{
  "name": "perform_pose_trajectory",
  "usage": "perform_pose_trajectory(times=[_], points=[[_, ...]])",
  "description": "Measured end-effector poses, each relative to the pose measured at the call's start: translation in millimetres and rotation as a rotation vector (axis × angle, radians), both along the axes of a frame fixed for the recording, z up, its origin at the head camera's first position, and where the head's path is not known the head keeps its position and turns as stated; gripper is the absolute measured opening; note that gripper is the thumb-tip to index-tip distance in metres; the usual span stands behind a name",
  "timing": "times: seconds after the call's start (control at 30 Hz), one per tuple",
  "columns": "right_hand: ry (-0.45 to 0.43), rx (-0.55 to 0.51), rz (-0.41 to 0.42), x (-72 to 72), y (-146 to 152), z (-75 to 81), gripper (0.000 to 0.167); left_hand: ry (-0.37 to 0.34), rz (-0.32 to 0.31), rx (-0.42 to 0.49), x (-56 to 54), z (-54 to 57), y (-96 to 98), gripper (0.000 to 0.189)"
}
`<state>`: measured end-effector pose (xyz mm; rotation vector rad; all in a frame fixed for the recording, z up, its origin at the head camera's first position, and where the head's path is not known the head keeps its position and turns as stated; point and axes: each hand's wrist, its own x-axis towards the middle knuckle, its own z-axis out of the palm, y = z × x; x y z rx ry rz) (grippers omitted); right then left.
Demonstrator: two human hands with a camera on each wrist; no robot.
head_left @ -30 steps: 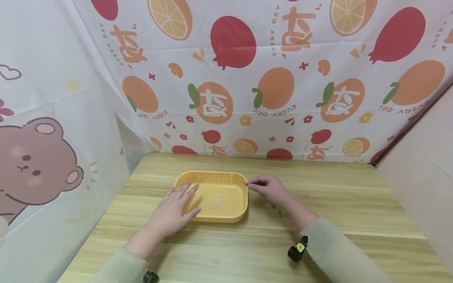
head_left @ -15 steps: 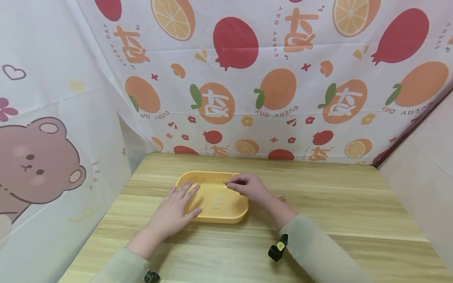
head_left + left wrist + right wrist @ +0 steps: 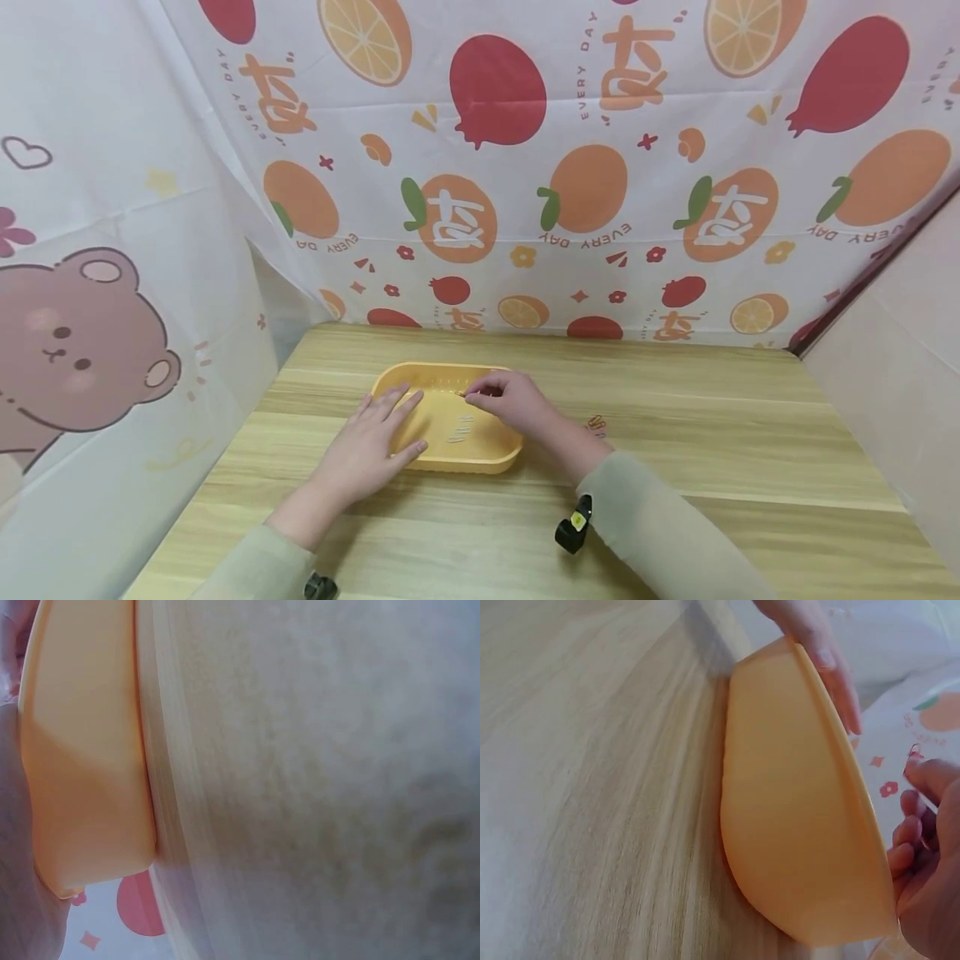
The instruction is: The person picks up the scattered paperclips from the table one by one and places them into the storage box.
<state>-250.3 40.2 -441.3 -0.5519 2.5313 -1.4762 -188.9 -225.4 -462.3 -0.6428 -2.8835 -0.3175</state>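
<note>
A yellow tray (image 3: 457,466) with a raised rim stands on the table. My left hand (image 3: 367,446) rests over its left side, fingers spread and straight. Inside the tray lie several small whitish clips (image 3: 460,429) in a short row. Over the tray's back right part, my right hand (image 3: 513,404) pinches a reddish paper clip (image 3: 915,751) between thumb and index finger; the other fingers curl in. To the right of the tray, orange paper clips (image 3: 596,422) lie on the table, partly hidden by the right forearm. The left wrist view shows mostly the tray's outer wall (image 3: 86,765).
A wooden table (image 3: 712,417) extends around the tray. Behind it hangs a fruit-printed cloth (image 3: 525,250), and a bear-printed cloth (image 3: 210,292) closes off the left side. At the right is a pale wall (image 3: 892,333).
My right hand has moved left from the tray's right rim to over its inside, carrying the paper clip. Orange clips on the table have come into sight behind the forearm. The left hand stays put.
</note>
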Motion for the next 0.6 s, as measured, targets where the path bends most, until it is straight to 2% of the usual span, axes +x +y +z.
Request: perform_pose_trajectory(times=[0.13,0.23,0.4,0.6], points=[[0.130,0.137,0.062,-0.2,-8,1.0,0.009,-0.004,-0.001,0.005,0.1,0.3,0.1,0.078],[0.190,0.200,0.111,-0.1,-14,1.0,0.010,-0.002,-0.003,0.009,0.4,0.7,0.5,0.078],[0.227,0.330,0.146,3.5,-25,1.6,0.008,0.000,-0.004,0.008,0.3,0.3,0.2,0.078],[0.284,0.565,0.169,5.6,-39,-0.5,0.009,0.005,-0.008,0.008,-0.6,1.0,-0.5,0.077]])
